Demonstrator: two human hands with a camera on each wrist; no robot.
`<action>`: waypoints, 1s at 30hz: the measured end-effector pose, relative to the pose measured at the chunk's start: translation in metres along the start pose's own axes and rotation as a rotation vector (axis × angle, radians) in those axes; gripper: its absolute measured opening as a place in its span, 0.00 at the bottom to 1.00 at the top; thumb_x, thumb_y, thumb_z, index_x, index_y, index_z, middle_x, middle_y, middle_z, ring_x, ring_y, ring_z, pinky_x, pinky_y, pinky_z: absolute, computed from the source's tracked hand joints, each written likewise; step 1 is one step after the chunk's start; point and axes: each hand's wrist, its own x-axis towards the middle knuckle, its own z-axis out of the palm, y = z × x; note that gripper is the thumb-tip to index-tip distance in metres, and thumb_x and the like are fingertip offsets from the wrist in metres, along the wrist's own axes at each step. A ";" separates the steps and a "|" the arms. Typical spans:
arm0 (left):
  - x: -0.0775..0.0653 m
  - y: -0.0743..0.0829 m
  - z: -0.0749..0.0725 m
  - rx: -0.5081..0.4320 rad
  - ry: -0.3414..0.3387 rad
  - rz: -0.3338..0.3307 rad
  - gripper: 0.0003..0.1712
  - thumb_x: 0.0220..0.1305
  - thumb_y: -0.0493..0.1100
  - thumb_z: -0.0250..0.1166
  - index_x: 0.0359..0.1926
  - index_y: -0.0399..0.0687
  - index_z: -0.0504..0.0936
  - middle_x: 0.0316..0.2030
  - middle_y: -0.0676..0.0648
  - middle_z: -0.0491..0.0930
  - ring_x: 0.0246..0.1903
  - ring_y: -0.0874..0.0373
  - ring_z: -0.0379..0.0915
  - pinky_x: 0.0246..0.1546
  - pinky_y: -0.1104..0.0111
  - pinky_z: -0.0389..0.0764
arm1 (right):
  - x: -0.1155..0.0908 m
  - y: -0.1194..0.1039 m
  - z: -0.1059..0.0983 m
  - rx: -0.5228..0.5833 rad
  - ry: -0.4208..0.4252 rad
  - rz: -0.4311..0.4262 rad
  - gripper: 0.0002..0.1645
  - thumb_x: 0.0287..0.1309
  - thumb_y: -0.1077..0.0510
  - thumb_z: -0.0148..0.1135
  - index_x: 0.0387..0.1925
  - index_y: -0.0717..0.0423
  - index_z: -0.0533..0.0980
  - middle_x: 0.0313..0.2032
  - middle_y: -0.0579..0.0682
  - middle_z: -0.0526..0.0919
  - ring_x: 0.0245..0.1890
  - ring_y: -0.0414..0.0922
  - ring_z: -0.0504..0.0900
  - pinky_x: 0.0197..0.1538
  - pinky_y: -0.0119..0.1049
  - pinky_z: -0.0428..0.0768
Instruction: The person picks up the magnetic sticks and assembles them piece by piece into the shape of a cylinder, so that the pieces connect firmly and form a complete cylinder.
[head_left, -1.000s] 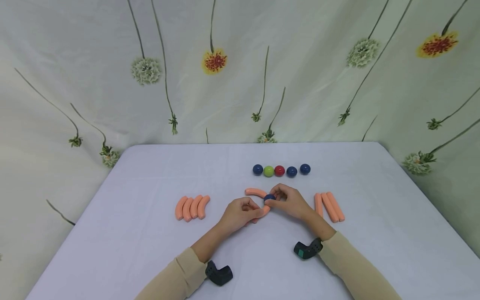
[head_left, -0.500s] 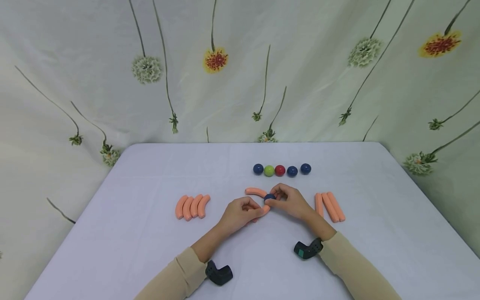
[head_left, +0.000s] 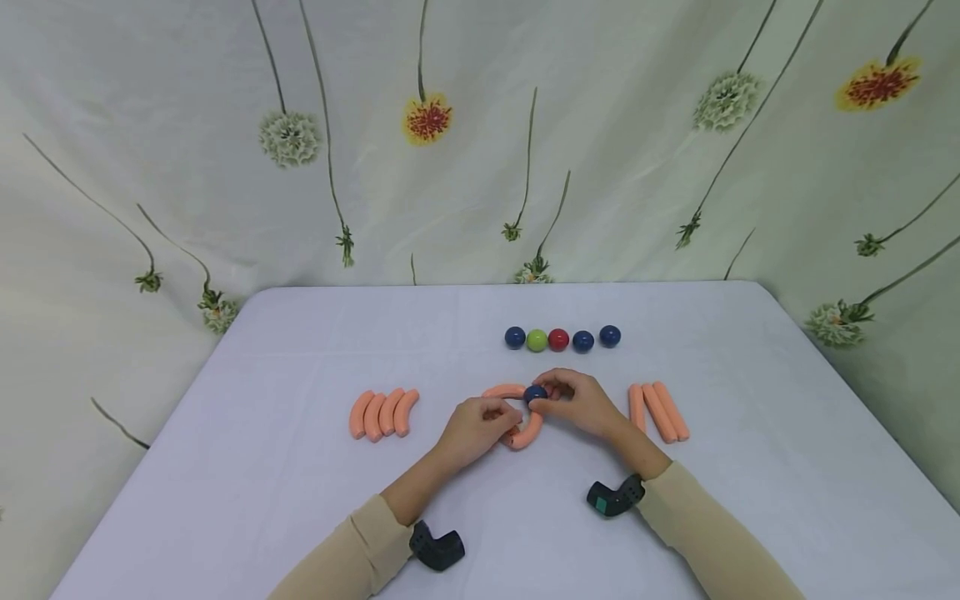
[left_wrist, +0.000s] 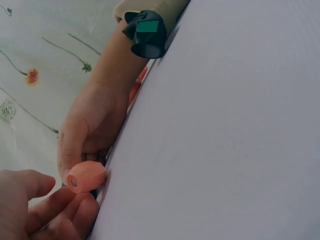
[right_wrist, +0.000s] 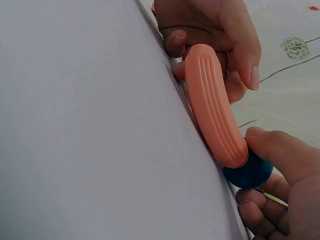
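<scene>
Between thumb and fingers, my right hand (head_left: 576, 402) pinches a dark blue ball (head_left: 535, 394). One curved orange magnetic rod (head_left: 528, 433) runs down from the ball; its ribbed side (right_wrist: 217, 107) shows in the right wrist view, its end against the ball. A second curved rod (head_left: 504, 390) reaches left from the ball in the head view. My left hand (head_left: 476, 425) is at the free end of the lower rod, thumb and fingers spread apart. In the left wrist view that rod's end (left_wrist: 86, 176), with a small metallic disc, sits beside the left fingertips.
Behind the hands is a row of balls: blue, a green ball (head_left: 537, 340), a red ball (head_left: 558, 340) and more blue. Several curved orange rods (head_left: 384, 415) lie at left, and three straight orange rods (head_left: 660, 412) at right, partly behind the right forearm.
The left thumb and fingers have come off the lower rod's end and drawn slightly left. The lower rod now hangs from the ball, bowed downward. Ball and upper rod have shifted slightly left.
</scene>
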 end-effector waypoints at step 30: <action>0.001 -0.011 -0.001 0.294 0.308 0.082 0.11 0.59 0.38 0.67 0.44 0.44 0.85 0.29 0.51 0.76 0.27 0.59 0.69 0.28 0.69 0.72 | -0.011 -0.047 0.014 -0.351 -0.028 0.331 0.18 0.53 0.46 0.69 0.23 0.53 0.74 0.18 0.46 0.74 0.22 0.43 0.71 0.25 0.34 0.63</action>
